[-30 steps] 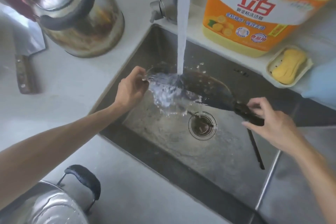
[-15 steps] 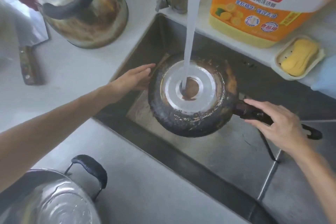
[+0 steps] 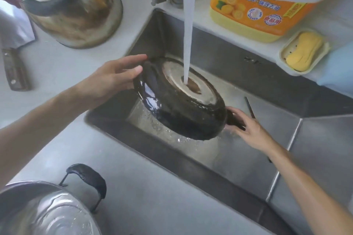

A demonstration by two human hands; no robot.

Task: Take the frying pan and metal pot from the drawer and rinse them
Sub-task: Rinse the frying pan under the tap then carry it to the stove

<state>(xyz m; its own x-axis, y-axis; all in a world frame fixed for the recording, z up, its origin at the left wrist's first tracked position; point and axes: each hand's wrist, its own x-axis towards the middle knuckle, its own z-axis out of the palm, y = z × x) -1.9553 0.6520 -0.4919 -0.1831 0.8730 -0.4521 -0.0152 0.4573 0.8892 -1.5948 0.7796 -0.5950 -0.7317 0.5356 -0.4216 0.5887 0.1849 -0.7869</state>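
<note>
Two hands carry the round, black, soot-crusted frying pan (image 3: 179,99) bottom-up over the steel sink (image 3: 248,158), and we judge this is so the white stream of tap water (image 3: 188,30) can strike its pale metal base disc and run off the lowered rim at five o'clock. Our left hand (image 3: 112,78), at nine o'clock of the pan, lies with straight fingers spread against the rim, steadying rather than gripping; the forearm stretches in from eight o'clock. Our right hand (image 3: 250,129), at four o'clock, wraps its fingers round the pan's dark handle, wrist turned so the pan tilts. Further out, the shiny metal pot (image 3: 44,213) with a black loop handle sits wet on the counter at seven o'clock, probably rinsed. A tarnished steel kettle (image 3: 76,9) stands at eleven o'clock, an orange detergent jug (image 3: 263,4) at one.
</note>
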